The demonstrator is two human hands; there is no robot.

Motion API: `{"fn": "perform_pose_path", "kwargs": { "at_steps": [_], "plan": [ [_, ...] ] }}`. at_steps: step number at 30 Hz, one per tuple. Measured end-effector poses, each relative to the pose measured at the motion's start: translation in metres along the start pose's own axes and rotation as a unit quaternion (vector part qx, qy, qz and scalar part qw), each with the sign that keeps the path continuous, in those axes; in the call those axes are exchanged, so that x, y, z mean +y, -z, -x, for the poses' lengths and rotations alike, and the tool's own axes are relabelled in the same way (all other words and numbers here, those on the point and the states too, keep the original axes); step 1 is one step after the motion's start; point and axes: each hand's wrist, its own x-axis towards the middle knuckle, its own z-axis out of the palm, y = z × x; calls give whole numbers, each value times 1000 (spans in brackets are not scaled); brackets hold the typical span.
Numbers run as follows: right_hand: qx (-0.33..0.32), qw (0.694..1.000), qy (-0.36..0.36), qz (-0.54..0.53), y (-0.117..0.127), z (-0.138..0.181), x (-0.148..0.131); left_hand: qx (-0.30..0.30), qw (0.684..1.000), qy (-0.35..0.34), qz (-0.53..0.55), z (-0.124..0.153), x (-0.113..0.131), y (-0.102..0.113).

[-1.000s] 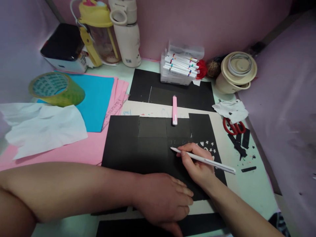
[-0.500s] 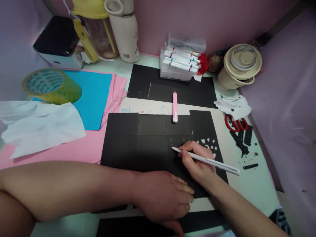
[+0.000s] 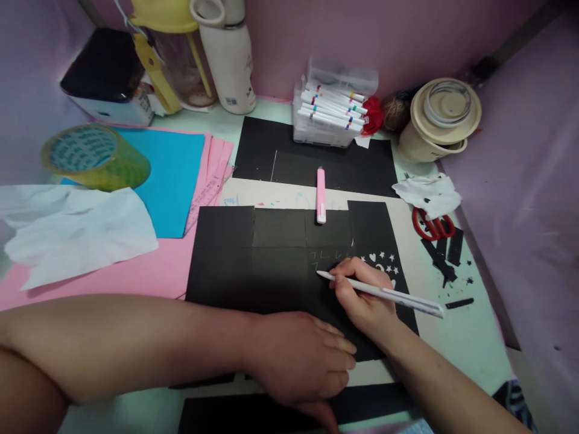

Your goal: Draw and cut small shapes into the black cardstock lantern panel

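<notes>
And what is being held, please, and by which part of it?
A white pen, near its tip, in the right hand; the left hand lies on the black card.

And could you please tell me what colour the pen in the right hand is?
The pen is white; the head view shows it best.

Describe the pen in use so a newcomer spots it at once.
Find the large black sheet with pale stars. The right hand over it grips a slim white pen. Unlike the white markers in the clear box behind, this one is held.
</notes>
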Motion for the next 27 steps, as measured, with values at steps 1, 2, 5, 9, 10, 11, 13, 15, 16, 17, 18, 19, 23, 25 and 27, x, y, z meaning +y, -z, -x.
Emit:
{"fn": "perform_pose_path", "kwargs": {
  "at_steps": [1, 2, 5, 9, 10, 11, 13, 15, 16, 17, 18, 19, 23, 25, 27],
  "plan": [
    [1, 1000, 0, 0, 0, 0, 0, 7, 1000, -2, 2, 0, 0, 0],
    [2, 1000, 1, -1, 0, 0, 0, 14, 1000, -4, 2, 0, 0, 0],
    [5, 1000, -9, -18, 0, 1, 1, 22, 1000, -4, -10, 0, 1, 2],
    [83, 990, -55, -99, 0, 3, 5, 12, 999, -11, -40, 0, 3, 4],
    [106, 985, -62, -119, 0, 3, 6, 13, 999, -13, -47, -1, 3, 5],
    [125, 981, -65, -132, 0, 3, 7, 15, 998, -15, -51, -1, 3, 5],
    [148, 977, -69, -136, 0, 2, 8, 11, 998, -16, -55, -1, 3, 6],
    [165, 975, -76, -126, 2, -1, 9, -1, 998, -16, -57, -1, 3, 6],
    [171, 974, -83, -122, 3, -3, 9, -7, 998, -17, -60, -1, 4, 6],
    [179, 972, -89, -122, 4, -5, 10, -9, 998, -20, -63, -1, 4, 6],
    [185, 970, -96, -125, 5, -7, 11, -7, 997, -25, -67, -1, 4, 5],
    [190, 968, -103, -130, 6, -9, 12, 0, 997, -31, -69, 0, 4, 5],
    [199, 963, -125, -128, 8, -15, 16, 30, 996, -49, -62, 0, 5, 6],
    [208, 963, -132, -115, 9, -18, 17, 18, 997, -52, -60, 0, 6, 7],
    [215, 962, -134, -103, 9, -20, 18, 1, 996, -58, -67, -1, 7, 10]
  ]
}}
